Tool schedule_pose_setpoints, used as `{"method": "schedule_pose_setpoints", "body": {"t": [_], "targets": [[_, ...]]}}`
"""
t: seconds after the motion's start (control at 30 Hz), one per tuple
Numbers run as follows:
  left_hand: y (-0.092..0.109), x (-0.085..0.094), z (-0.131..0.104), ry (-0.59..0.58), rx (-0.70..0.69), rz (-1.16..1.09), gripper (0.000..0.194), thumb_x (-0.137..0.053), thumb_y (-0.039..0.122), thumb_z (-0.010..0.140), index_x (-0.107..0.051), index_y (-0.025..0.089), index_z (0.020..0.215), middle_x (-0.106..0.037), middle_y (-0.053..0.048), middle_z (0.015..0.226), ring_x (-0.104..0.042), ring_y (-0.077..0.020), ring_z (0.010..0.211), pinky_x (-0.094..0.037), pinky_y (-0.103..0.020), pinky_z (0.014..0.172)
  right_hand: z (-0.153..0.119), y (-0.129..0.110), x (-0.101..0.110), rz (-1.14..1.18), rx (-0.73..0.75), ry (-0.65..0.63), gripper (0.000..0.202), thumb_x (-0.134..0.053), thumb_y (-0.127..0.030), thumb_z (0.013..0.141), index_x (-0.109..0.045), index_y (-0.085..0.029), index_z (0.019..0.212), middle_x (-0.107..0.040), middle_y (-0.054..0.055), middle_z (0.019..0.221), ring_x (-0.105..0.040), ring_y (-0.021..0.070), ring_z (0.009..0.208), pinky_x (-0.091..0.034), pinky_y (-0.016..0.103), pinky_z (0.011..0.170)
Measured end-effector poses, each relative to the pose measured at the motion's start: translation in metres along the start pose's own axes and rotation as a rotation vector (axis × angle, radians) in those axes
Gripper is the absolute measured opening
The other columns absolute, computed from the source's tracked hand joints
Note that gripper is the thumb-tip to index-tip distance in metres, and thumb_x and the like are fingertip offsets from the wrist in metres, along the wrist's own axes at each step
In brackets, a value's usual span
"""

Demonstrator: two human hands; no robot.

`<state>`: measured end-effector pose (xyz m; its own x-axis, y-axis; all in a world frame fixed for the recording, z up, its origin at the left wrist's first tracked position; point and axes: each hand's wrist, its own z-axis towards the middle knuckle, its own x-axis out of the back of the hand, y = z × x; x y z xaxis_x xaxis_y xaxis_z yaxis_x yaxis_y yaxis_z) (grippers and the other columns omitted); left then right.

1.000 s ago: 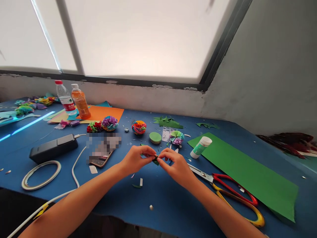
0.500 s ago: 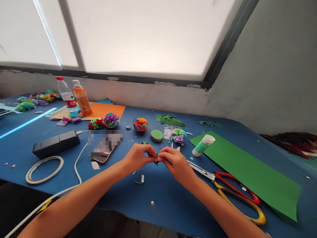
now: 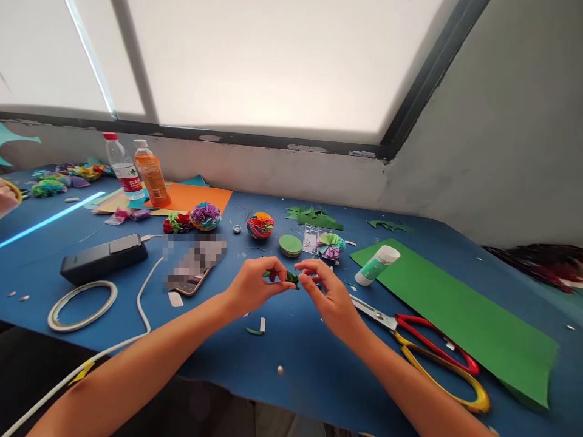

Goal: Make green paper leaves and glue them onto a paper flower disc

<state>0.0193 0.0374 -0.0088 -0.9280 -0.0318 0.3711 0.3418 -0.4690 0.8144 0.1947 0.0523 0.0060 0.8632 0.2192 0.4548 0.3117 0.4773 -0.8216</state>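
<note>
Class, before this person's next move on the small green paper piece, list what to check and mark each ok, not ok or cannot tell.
1. Left hand pinches the green paper piece: ok.
2. Right hand grips the piece too: not ok; its fingers are spread open beside it.
3. Glue stick capped: cannot tell; it lies on the edge of the green sheet.
4. Scissors lie flat on the table, to the right of the right hand: ok.
5. Stack of green circles lies just beyond the hands: ok.

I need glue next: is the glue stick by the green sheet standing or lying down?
Lying down. The glue stick rests tilted on its side at the green sheet's edge, white cap on.
</note>
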Motion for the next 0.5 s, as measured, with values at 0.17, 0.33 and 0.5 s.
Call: {"method": "schedule_pose_setpoints", "body": {"t": [0.17, 0.33, 0.5], "targets": [[0.0004, 0.0034, -0.0011, 0.127, -0.262, 0.041, 0.021, -0.065, 0.031, 0.076, -0.053, 0.016, 0.067, -0.06, -0.002, 0.066, -0.054, -0.0127, 0.064, -0.045, -0.024, 0.06, -0.0015, -0.0037, -0.0019, 0.469, -0.355, -0.104, 0.039, -0.056, -0.045, 0.081, -0.053, -0.024, 0.113, -0.058, 0.006, 0.111, -0.061, 0.0159, 0.085, -0.05, 0.03, 0.073], [0.0008, 0.0027, -0.0039, 0.078, -0.394, 0.052, 0.016, -0.064, 0.031, 0.078, -0.059, 0.016, 0.077, -0.066, -0.004, 0.074, -0.06, -0.0138, 0.07, -0.049, -0.025, 0.067, -0.0008, -0.0031, -0.0031, 0.565, -0.362, -0.079, 0.037, -0.066, -0.04, 0.073, -0.059, -0.024, 0.105, -0.059, 0.005, 0.11, -0.059, 0.015, 0.087, -0.049, 0.029, 0.074], [0.0022, 0.0099, 0.0024, 0.168, -0.054, -0.14, 0.018, -0.058, 0.032, 0.082, -0.062, 0.015, 0.084, -0.065, -0.002, 0.072, -0.059, -0.0113, 0.063, -0.049, -0.022, 0.059, 0.0013, -0.0032, 0.0033, 0.552, -0.34, -0.098, 0.029, -0.069, -0.033, 0.071, -0.059, -0.022, 0.096, -0.067, 0.004, 0.091, -0.06, 0.0169, 0.086, -0.046, 0.031, 0.074]]}}
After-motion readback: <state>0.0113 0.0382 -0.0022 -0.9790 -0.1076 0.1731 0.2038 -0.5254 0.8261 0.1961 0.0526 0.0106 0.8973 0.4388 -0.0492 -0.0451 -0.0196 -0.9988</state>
